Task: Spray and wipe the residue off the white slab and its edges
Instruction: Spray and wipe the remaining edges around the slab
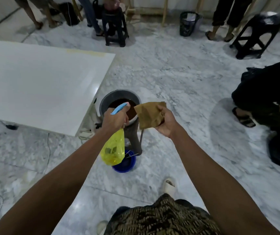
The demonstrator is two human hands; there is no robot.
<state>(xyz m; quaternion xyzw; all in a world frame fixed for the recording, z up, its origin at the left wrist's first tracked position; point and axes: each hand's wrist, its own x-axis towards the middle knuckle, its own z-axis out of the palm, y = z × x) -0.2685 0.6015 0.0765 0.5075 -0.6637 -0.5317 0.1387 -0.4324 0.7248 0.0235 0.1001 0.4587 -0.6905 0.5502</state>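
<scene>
While I stand on the marble floor (178, 68), my left hand (116, 119) is curled tight round the neck of the sprayer (114, 148), its yellow bottle hanging down below my fist and its blue trigger head poking out above my knuckles. My right hand (167, 124) pinches the cloth (150, 114), a brownish rag held up flat between thumb and fingers, just beside the sprayer's head but not touching it. Both hang over a grey bucket (106, 100) of dark liquid that sits on the floor, hard by the near right corner of the slab (39, 82). A blue bowl (129, 164) lies on the floor nearer to me, partly behind the bottle. The slab lies flat and well off to my left, white and glossy, with a yellowish streak along its far edge near the far right corner. Neither hand touches it. Black stools (114, 24) and a black bin (188, 22) stand along the far side of the floor, among other people's legs.
</scene>
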